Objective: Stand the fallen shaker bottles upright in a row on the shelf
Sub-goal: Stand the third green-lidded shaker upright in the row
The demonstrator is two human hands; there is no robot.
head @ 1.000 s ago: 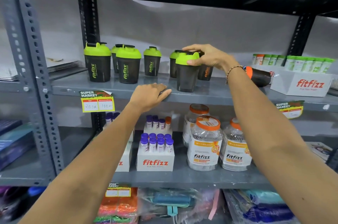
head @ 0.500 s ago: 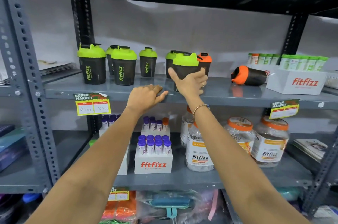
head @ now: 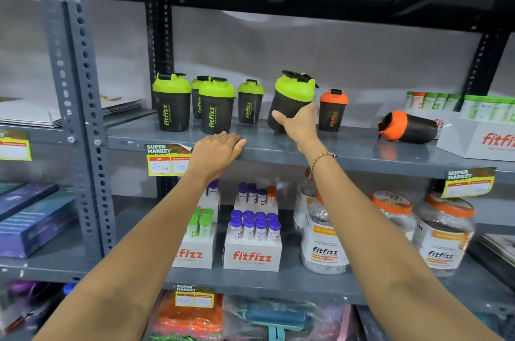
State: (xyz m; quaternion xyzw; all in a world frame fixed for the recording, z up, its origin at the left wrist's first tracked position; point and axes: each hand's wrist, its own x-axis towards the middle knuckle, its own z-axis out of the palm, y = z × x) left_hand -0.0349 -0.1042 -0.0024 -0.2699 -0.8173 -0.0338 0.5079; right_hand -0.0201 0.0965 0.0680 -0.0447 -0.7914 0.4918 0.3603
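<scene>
Where the grey metal shelf (head: 348,149) begins at the left, four green-lidded shakers stand upright: a large one (head: 171,103), a second (head: 197,98) half hidden behind a third (head: 216,106), and a smaller one (head: 250,102) further back. Each is a dark, smooth, slightly tapered plastic cup with a glossy lime screw lid and green lettering down its side.

On the shelf's front lip rests the left hand (head: 216,155), palm down, fingers pressed together and flat on the metal, gripping nothing.

Next comes the tilted shaker (head: 291,101), leaning to the right, its base near the shelf; whether it touches cannot be told, since the right hand (head: 299,124) covers that part. The thumb lies across the dark lower body at the left, while the other fingers wrap round the far side and are hidden. Its black flip cap sits on top of the lime lid.

Just beside it stands an upright orange-lidded shaker (head: 333,109), small and at the back. Well apart to the right, the fallen shaker (head: 408,128) lies on its side, orange lid pointing left, near a white carton (head: 479,137) cut off by the frame edge.
</scene>
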